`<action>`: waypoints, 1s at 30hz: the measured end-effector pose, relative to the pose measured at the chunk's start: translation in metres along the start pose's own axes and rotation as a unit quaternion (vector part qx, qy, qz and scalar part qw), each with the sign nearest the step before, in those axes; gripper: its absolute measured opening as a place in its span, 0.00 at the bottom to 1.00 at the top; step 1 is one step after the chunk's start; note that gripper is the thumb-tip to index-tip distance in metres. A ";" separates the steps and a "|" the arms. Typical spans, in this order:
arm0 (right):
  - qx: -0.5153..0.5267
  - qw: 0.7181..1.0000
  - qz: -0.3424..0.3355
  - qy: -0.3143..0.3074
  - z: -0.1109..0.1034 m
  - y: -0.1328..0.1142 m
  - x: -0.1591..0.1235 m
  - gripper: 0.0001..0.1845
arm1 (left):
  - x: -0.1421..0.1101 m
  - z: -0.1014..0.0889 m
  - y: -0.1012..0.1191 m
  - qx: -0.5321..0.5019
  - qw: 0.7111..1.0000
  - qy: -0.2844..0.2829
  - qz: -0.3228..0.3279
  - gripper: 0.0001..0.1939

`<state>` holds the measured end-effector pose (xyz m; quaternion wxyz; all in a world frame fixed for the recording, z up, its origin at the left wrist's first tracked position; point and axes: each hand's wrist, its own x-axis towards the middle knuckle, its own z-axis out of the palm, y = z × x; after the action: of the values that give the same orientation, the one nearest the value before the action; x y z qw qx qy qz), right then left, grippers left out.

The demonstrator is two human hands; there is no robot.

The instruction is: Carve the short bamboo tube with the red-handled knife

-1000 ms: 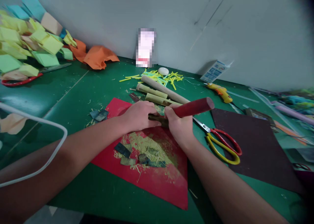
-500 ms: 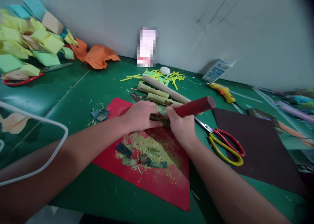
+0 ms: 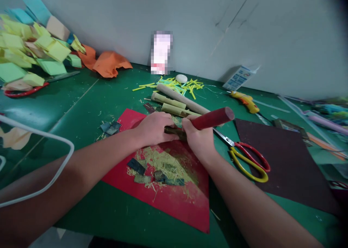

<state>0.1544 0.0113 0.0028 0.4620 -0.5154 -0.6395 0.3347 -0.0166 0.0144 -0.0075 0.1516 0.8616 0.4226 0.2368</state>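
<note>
Working a dark piece (image 3: 178,132): left hand (image 3: 152,129), fingers grasping it; right hand (image 3: 200,142), fingers clenching red handle (image 3: 213,119); steady bracing advisable.

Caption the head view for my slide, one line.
Left hand steadies a dark piece over the red sheet; right hand grips a red handle.

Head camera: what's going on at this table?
The left hand holds a dark, narrow piece over the red sheet. The right hand grips a tool by its red handle, against that piece; its working end is hidden. Shavings lie on the sheet just below. Scissors rest to the right, unused.
</note>
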 end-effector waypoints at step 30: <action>-0.015 1.000 0.008 -0.010 -0.002 0.002 -0.001 0.14 | -0.001 0.000 -0.001 0.018 1.000 0.004 0.014 0.15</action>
<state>0.1565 0.0108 0.0017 0.4455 -0.5238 -0.6446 0.3341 -0.0178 0.0139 -0.0085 0.1314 0.8692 0.4148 0.2347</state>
